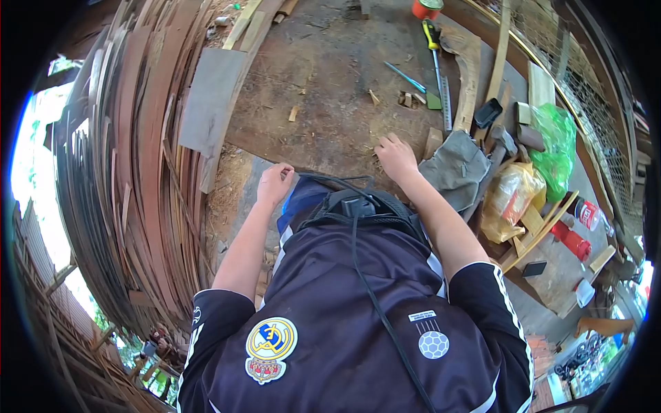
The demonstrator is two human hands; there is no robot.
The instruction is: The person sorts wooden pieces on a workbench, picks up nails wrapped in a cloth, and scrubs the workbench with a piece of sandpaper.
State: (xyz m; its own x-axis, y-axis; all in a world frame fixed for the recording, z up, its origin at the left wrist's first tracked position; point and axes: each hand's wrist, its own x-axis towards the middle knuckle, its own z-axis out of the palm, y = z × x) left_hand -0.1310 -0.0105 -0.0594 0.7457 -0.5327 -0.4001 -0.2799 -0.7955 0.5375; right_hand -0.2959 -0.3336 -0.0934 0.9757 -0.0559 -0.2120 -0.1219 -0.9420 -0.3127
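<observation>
My left hand (pixel 275 182) is by the near edge of the wooden workbench (pixel 310 62), close to my waist. Its fingers are curled in, and nothing shows in them. On the bench top rests my right hand (pixel 397 157), its fingers loosely bent and slightly apart, holding nothing visible. Small wood scraps (pixel 374 98) lie beyond it. To its right are a wood block (pixel 432 143) and a crumpled grey cloth (pixel 456 165). Farther back lie a blue pen (pixel 406 77), a tool with a yellow and black handle (pixel 431 34) and a metal ruler (pixel 446 103).
Long wood strips (pixel 138 117) are stacked along the left, with a grey sheet (pixel 212 100) beside them. On the right lie a green plastic bag (pixel 554 148), a yellowish bag (pixel 513 199), a red-labelled bottle (pixel 586 215) and a black phone-like object (pixel 534 268). A red tin (pixel 427 8) stands at the back.
</observation>
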